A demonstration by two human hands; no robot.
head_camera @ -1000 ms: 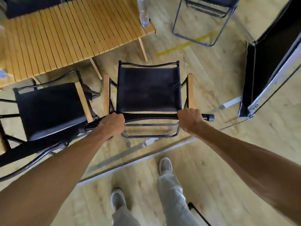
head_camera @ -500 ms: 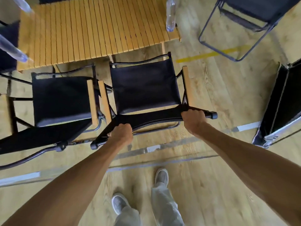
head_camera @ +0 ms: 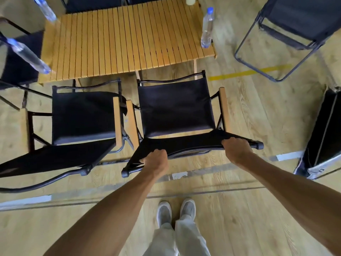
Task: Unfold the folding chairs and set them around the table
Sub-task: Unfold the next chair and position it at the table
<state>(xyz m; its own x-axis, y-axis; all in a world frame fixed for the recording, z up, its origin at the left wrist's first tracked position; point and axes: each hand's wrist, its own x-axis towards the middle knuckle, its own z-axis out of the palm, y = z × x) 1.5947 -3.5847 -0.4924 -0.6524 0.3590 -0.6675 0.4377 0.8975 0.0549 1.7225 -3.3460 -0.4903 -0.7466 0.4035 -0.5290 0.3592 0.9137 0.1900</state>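
An unfolded black folding chair [head_camera: 175,106] with wooden armrests stands at the near edge of the slatted wooden table [head_camera: 118,45], facing it. My left hand [head_camera: 156,162] and my right hand [head_camera: 236,149] both grip the top of its black backrest, one at each end. A second unfolded chair [head_camera: 81,115] stands just to its left, its armrest almost touching. Another black chair [head_camera: 295,24] stands at the far right, away from the table.
Water bottles stand on the table: one [head_camera: 207,28] at its right corner, two at the left [head_camera: 27,54]. A black folded item [head_camera: 324,132] lies on the floor at right. More dark chairs are partly visible behind and left of the table. My feet [head_camera: 175,211] are on the wooden floor.
The chair in my hands has moved forward and now stands close to the table's edge beside the left chair. I have stepped forward with it, and the view takes in more of the table.
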